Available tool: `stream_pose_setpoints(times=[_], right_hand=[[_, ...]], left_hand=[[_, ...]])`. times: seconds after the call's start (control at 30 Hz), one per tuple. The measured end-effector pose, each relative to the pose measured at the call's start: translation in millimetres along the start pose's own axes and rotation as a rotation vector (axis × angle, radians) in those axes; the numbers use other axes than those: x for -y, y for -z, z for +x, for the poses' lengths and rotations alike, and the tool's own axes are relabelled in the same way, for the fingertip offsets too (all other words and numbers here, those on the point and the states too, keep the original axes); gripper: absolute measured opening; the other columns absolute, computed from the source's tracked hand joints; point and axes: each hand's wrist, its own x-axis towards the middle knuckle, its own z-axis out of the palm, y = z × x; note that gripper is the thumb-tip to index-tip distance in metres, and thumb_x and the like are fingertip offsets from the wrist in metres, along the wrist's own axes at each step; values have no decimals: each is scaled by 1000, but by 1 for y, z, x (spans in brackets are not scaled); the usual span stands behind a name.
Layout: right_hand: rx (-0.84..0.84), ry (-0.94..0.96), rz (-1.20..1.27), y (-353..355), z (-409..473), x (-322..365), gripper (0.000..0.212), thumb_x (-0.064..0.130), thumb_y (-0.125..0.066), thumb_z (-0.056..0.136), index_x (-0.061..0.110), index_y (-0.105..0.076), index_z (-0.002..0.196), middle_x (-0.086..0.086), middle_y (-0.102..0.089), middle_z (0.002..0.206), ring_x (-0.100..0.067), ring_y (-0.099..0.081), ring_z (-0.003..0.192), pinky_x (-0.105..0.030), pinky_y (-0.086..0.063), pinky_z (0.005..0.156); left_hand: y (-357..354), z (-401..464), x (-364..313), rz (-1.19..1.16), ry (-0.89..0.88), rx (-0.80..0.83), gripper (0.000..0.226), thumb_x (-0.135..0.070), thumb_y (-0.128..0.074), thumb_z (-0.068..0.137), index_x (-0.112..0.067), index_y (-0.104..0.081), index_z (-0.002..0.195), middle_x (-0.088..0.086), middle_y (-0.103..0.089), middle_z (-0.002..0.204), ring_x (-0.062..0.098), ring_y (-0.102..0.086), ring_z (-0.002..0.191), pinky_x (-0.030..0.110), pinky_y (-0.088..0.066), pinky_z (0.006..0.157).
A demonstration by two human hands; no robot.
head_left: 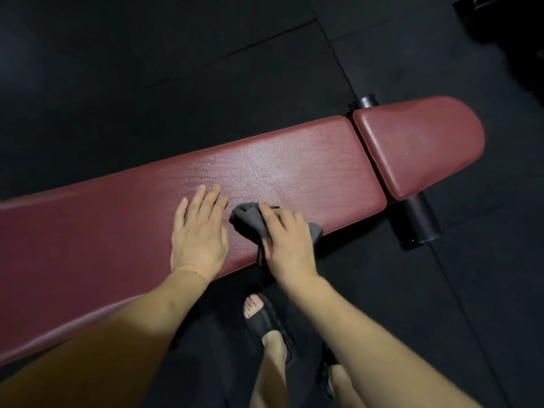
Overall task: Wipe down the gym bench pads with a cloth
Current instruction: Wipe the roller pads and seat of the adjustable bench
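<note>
the long pad [294,160] of the maroon counter runs from nine o'clock toward three o'clock, with the short seat pad [421,145] beyond a narrow gap at about two o'clock. to wipe well from here, i'd judge the strokes should overlap along the pad's length, reach both long edges and the gap, and then carry on to the seat pad. the left hand [200,234] lies flat on the long pad near its front edge, fingers straight and spread, holding nothing, only bracing. just beside it toward three o'clock, the right hand [284,237] presses the grey cloth [250,220] onto the pad, fingers bent over the bunched fabric and gripping it; the cloth pokes out on both sides of the hand. a sandalled foot [262,316] stands on the dark floor [147,69] at six o'clock.
</note>
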Motion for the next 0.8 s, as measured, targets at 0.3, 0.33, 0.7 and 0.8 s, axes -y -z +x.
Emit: stream_pose_setpoints(times=[0.3,0.33,0.7,0.8], right_hand=[[-178,-439,-102,30,20,-77,60,12,-65,87,14,-53,145,-16,-59,116,-36,-48,98,-52,-45,89],[-171,-425,-74,20,13,-53,63,12,-64,84,13,-53,145,-16,-59,116,-36,-48,98,-51,-45,88],[-54,-273,-224,53,8,-109,49,27,-61,95,19,-53,143,-14,-62,110,-39,-53,94,-51,-47,78],[-166,-427,-177,43,6,-101,52,19,-60,93,14,-52,144,-16,-60,114,-39,-49,95,-53,-46,85]], left_hand=[[-4,0,-2,55,13,10,51,-27,-35,98,-18,-51,145,0,-41,160,22,-25,153,49,-19,124],[-5,0,-3,54,17,7,50,-26,-37,98,-18,-51,145,0,-41,160,22,-25,153,49,-18,125],[-1,-1,-4,55,20,0,50,-26,-39,99,-18,-50,147,1,-39,161,21,-23,155,48,-16,126],[-1,0,-5,59,28,11,50,-28,-40,99,-19,-49,148,0,-38,162,21,-21,155,48,-15,126]])
